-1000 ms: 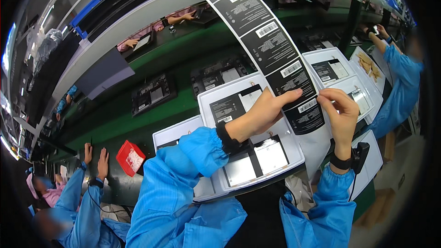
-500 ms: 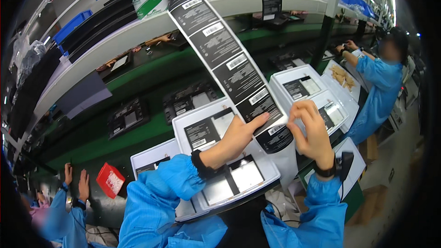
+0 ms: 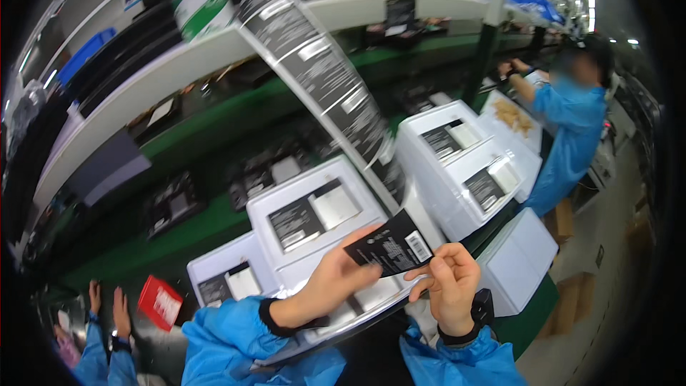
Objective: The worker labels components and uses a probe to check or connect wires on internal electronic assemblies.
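Observation:
A single black label (image 3: pixel 391 243) with white print and a barcode is held between my hands. My left hand (image 3: pixel 330 280) grips its left end, thumb on top and fingers behind. My right hand (image 3: pixel 453 282) pinches its lower right corner. Just above the label hangs a long strip of the same black labels (image 3: pixel 321 75) on pale backing, running down from the shelf. Below my hands lie white trays (image 3: pixel 259 209) with flat black-and-silver packs, which look like batteries; one pack (image 3: pixel 304 221) shows beyond my left hand.
More white trays (image 3: pixel 457 189) stand to the right, beside a white box (image 3: pixel 518 264). A red box (image 3: pixel 158 302) sits at the left. A shelf (image 3: pixel 143 93) crosses above the green bench. One co-worker (image 3: pixel 572 118) is at the right; another person's hands (image 3: pixel 120 312) rest at lower left.
One label has come off the end of the strip and is now in my hands, which have moved down and toward me. The view has shifted slightly.

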Demonstrator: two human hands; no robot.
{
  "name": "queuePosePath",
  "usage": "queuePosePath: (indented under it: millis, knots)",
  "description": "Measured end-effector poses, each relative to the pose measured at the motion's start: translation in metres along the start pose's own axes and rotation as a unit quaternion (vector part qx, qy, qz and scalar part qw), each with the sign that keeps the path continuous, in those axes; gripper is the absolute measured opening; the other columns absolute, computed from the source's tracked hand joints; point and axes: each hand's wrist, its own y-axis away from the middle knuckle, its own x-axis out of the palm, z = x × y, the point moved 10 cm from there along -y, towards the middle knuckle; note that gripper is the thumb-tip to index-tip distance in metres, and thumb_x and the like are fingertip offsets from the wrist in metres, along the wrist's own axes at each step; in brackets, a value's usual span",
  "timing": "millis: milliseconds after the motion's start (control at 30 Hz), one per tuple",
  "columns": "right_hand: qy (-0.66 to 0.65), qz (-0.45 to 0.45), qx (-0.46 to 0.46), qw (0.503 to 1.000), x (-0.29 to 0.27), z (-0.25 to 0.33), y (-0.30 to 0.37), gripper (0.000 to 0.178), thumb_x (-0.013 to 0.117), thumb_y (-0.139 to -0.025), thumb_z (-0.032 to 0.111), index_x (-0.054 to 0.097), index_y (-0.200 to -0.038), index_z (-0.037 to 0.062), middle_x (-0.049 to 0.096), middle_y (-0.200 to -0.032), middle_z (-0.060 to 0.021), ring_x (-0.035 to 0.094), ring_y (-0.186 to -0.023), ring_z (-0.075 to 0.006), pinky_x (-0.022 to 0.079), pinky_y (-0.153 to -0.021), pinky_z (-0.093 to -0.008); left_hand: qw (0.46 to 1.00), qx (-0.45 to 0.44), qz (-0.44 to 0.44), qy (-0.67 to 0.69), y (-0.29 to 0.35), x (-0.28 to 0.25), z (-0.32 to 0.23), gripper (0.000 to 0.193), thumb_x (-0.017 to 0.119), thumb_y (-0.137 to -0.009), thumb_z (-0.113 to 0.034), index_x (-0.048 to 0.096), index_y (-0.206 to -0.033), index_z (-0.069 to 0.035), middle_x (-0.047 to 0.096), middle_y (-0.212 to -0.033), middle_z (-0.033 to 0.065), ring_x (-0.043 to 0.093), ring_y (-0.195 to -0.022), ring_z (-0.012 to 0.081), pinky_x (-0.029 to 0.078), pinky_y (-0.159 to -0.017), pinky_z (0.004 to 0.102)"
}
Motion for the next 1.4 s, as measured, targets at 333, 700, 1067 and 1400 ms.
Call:
queuePosePath:
  millis: [333,700,1067,1400]
  knots:
    - [0.426,0.267,-0.162,0.849,0.072,0.011,0.019,0.044,0.086,-0.075,0.029,0.069,-0.1,-0.0037,0.071,-0.098,-0.0191,0.072,-0.068,-0.0179,0.047,-0.049,-0.0223,0.936,-0.003,0.025,-0.35,0.069,-0.026,-0.029,0.019,0.069,-0.088,-0.004,0.07,-0.107,0.0,0.071,-0.087,0.0156,0.069,-0.073,0.026,0.055,-0.065,0.0312]
    - [0.352,0.102,0.171,0.915,0.029,-0.085,0.033,0.006,0.07,-0.089,0.001,0.067,-0.088,-0.0048,0.068,-0.066,-0.0085,0.057,-0.044,-0.0085,0.038,-0.038,-0.0206,0.814,0.146,-0.053,-0.559,0.131,-0.066,-0.028,0.037,0.08,-0.081,-0.022,0.069,-0.11,-0.002,0.068,-0.092,0.0105,0.067,-0.081,0.0262,0.055,-0.067,0.0337]
    - [0.34,0.03,0.206,0.917,0.046,-0.123,0.054,0.013,0.068,-0.092,0.004,0.066,-0.094,-0.0087,0.069,-0.067,-0.0109,0.061,-0.047,-0.0092,0.034,-0.035,-0.0175,0.713,0.259,-0.05,-0.65,0.164,-0.076,-0.009,0.035,0.085,-0.073,-0.022,0.07,-0.1,-0.004,0.067,-0.11,0.0094,0.066,-0.104,0.0292,0.055,-0.081,0.0374]
    - [0.324,0.015,0.211,0.922,0.043,-0.129,0.053,0.013,0.069,-0.092,0.004,0.066,-0.094,-0.0083,0.069,-0.066,-0.0107,0.063,-0.048,-0.0099,0.033,-0.035,-0.0178,0.716,0.279,-0.045,-0.638,0.16,-0.076,-0.009,0.036,0.084,-0.075,-0.024,0.069,-0.099,-0.002,0.067,-0.112,0.0115,0.066,-0.106,0.0301,0.056,-0.087,0.0382]
